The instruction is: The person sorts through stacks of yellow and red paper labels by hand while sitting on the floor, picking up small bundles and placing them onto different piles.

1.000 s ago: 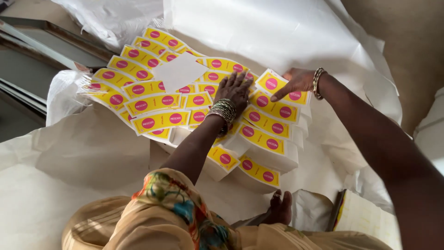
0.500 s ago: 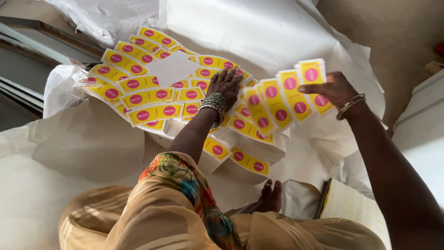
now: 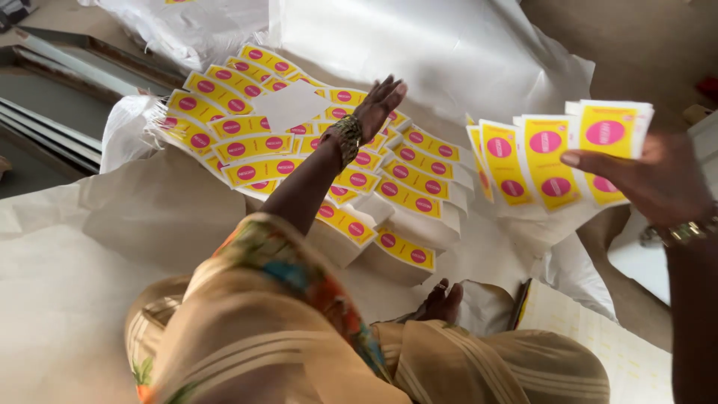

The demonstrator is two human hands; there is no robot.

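yellow labels [image 3: 557,161] fanned upright in right hand [image 3: 658,183].

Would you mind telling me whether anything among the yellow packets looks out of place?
One thing: a plain white sheet lies on top of the spread of yellow packets, covering a few. The left hand hovers beside it; the right hand holds a fanned bunch.

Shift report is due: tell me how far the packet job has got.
Done: rows of yellow packets lie overlapped on the white paper. In hand: the right hand holds a fan of packets; the left hand hovers over the rows. Left: probably that fan.
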